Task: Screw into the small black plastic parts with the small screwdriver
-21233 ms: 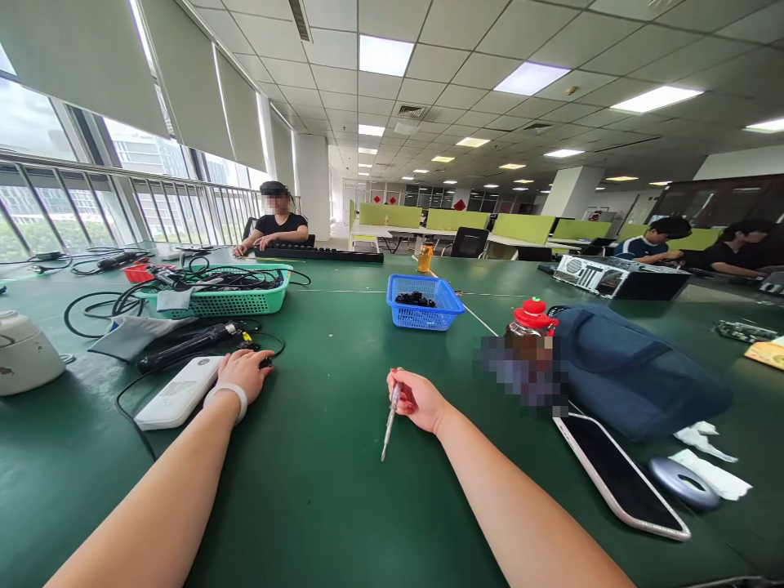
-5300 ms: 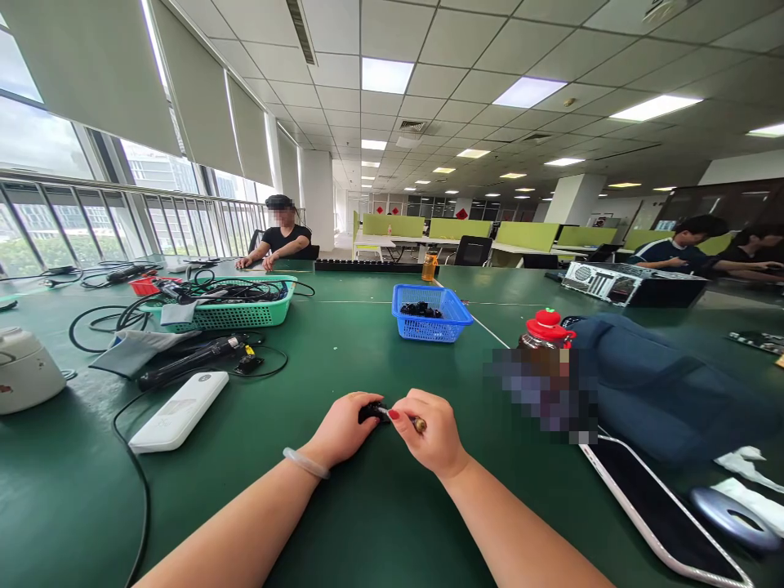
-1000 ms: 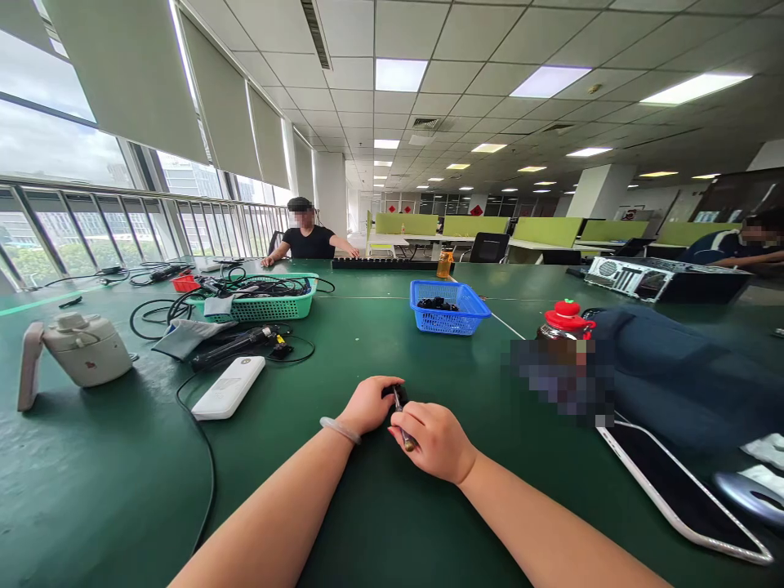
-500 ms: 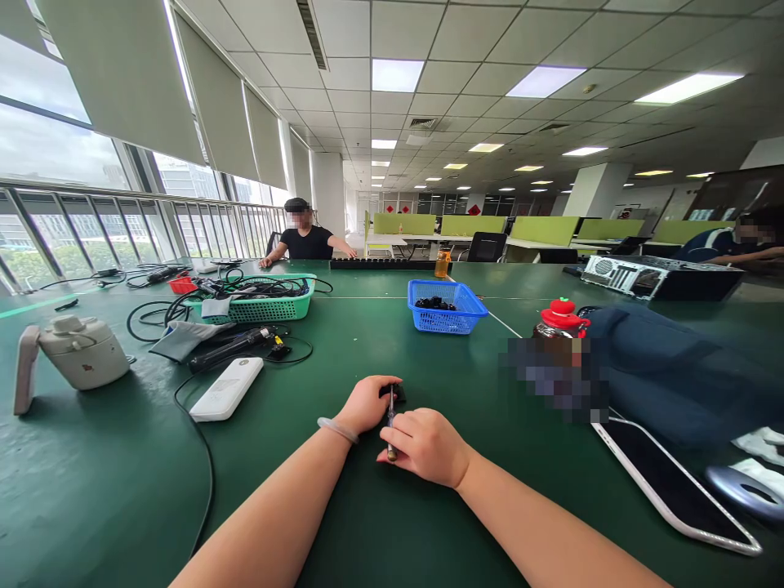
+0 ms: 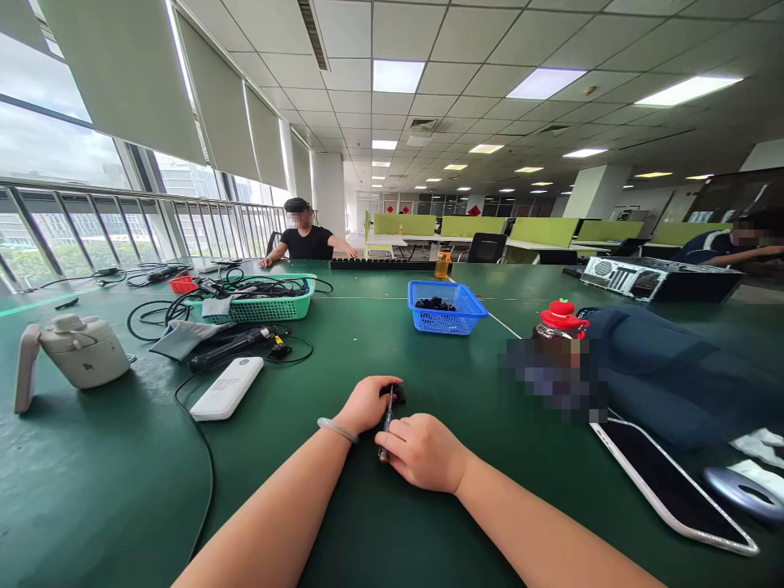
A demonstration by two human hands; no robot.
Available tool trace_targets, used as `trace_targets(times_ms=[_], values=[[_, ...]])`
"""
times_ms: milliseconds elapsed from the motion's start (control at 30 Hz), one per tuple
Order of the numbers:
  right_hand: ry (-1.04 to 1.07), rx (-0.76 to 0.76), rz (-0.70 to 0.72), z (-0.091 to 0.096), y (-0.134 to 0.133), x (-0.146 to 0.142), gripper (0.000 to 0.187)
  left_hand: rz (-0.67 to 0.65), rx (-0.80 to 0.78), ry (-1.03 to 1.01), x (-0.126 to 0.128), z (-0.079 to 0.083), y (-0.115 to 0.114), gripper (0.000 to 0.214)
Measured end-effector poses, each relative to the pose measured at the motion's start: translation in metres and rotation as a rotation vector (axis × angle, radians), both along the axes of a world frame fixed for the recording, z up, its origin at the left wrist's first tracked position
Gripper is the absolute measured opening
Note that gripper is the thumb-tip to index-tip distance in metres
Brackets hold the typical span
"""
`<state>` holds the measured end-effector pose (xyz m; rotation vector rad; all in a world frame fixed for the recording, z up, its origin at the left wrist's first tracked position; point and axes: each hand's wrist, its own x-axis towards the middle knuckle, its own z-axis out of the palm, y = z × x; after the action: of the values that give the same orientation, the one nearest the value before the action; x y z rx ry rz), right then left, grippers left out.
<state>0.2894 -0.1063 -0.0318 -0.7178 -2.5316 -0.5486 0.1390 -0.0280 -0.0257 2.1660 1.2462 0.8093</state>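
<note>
My right hand (image 5: 425, 453) is closed around the handle of a screwdriver (image 5: 386, 430), near the middle of the green table. The shaft points away from me and its tip meets a small black part (image 5: 399, 393). My left hand (image 5: 368, 405), with a pale bangle on the wrist, grips that part from the left side and presses it to the tabletop. Its fingers cover much of the part, so its exact kind does not show.
Ahead stands a blue basket (image 5: 447, 309) with small black pieces. To the left are a green basket (image 5: 269, 306) of cables, a white power bank (image 5: 228, 389) and a white bottle (image 5: 82, 351). At right lie a tablet (image 5: 674, 482) and dark cloth (image 5: 686, 376). A person (image 5: 308, 241) sits across.
The screwdriver's handle end has swung slightly left, and my right hand has shifted a little with it, its fingers changing position on the handle. My left hand stays in place.
</note>
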Motion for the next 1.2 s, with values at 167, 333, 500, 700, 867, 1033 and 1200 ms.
trace_targets(times_ms=[167, 333, 500, 700, 867, 1033, 1200], values=[[0.139, 0.03, 0.022, -0.0041, 0.0016, 0.0004, 0.014, 0.001, -0.003, 0.009, -0.0003, -0.0006, 0.001, 0.038], [0.192, 0.099, -0.02, -0.0064, 0.0046, -0.001, 0.016, -0.008, 0.009, 0.017, -0.001, -0.0004, 0.0004, 0.039], [0.176, 0.115, -0.03, -0.0019, 0.0037, -0.0024, 0.018, -0.016, 0.019, 0.011, -0.0014, -0.0005, 0.0, 0.039], [0.036, 0.019, 0.059, 0.0004, 0.0017, -0.0013, 0.015, -0.002, 0.012, 0.012, -0.0008, -0.0003, 0.0004, 0.038], [0.033, 0.003, 0.053, 0.003, 0.0005, -0.0011, 0.03, -0.006, 0.015, 0.019, -0.0008, 0.0007, -0.0001, 0.037], [0.132, 0.018, 0.089, 0.0003, 0.0021, -0.0006, 0.038, -0.008, 0.004, 0.021, -0.0006, -0.0023, 0.0033, 0.038], [0.224, 0.099, 0.091, 0.0011, 0.0025, -0.0001, 0.029, 0.003, 0.006, 0.032, 0.0, -0.0016, 0.0029, 0.039]])
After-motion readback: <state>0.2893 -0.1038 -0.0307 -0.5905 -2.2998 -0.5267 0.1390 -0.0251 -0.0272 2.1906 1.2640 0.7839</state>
